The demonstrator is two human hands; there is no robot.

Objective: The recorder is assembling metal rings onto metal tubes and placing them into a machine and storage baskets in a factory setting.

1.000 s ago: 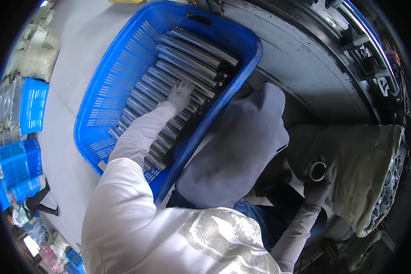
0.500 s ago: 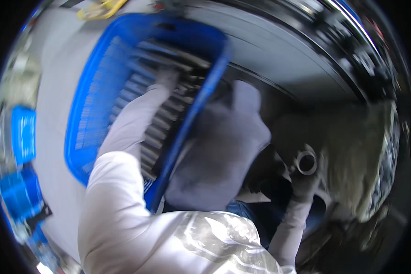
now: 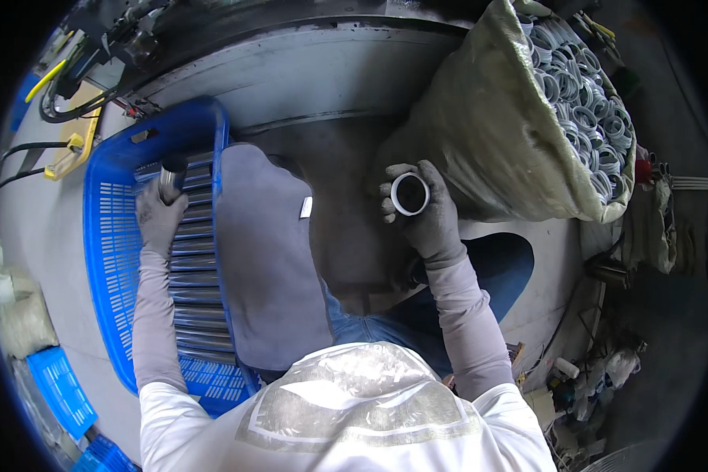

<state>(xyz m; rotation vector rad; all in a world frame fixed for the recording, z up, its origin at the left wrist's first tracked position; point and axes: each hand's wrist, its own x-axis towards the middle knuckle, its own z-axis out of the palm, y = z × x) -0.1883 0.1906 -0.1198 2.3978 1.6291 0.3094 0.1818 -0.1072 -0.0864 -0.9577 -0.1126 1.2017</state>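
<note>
My gloved left hand (image 3: 160, 217) grips a short metal tube (image 3: 170, 169) and holds it just above the row of metal tubes (image 3: 197, 291) lying in the blue plastic crate (image 3: 106, 259). My gloved right hand (image 3: 425, 212) holds a white ring (image 3: 410, 194) with a dark centre, lifted in front of the big sack (image 3: 480, 134). The sack is open at the top and full of white rings (image 3: 586, 102). A grey cloth (image 3: 267, 267) lies over my left knee between the two hands.
A grey curved machine housing (image 3: 315, 71) runs across the top. Yellow and black cables (image 3: 55, 102) lie at the upper left. Smaller blue crates (image 3: 59, 389) stand at the lower left. Bottles and clutter (image 3: 598, 370) sit on the floor at the right.
My left hand has picked a tube out of the crate and raised it. My right hand has lifted the ring higher, in front of the sack. The view has swung to the right.
</note>
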